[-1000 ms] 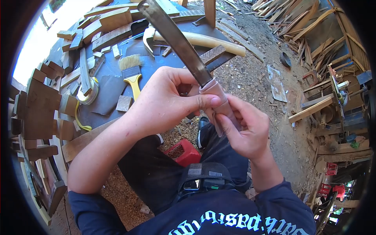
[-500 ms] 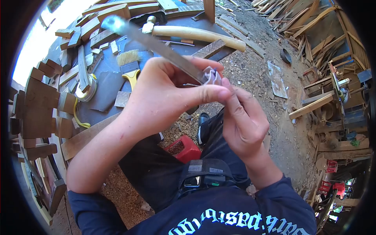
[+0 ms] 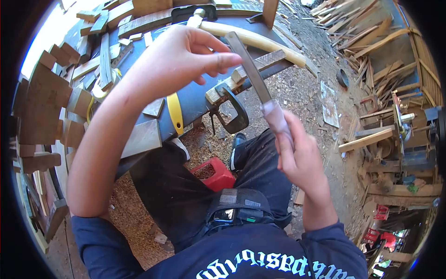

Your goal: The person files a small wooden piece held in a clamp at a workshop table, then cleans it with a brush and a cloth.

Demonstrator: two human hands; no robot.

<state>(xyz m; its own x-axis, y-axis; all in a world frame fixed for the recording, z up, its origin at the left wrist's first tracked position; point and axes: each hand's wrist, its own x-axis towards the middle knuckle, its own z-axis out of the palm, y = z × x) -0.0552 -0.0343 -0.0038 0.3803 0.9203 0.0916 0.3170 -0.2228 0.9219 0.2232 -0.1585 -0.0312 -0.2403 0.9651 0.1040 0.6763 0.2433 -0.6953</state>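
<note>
My right hand is closed round the pale wrapped handle of a flat metal blade. The blade slants up and away to the left, its squared end level with the hammer handle. My left hand hovers over the bench just left of the blade, fingers loosely curled and thumb stretched toward the metal, with nothing seen in it. Beneath and right of it, a C-clamp grips a wooden strip at the bench edge. The yellow handle of a brush pokes out under my left forearm.
A hammer lies across the dark bench. Wood blocks crowd its far left side. A red plastic stool stands between my legs. Scrap wood is piled on the right over a chip-strewn floor.
My left hand has let go near the wrapped end and moved up and left. My right hand has moved down, now grasping the wrapped handle, and the blade has swung steeper.
</note>
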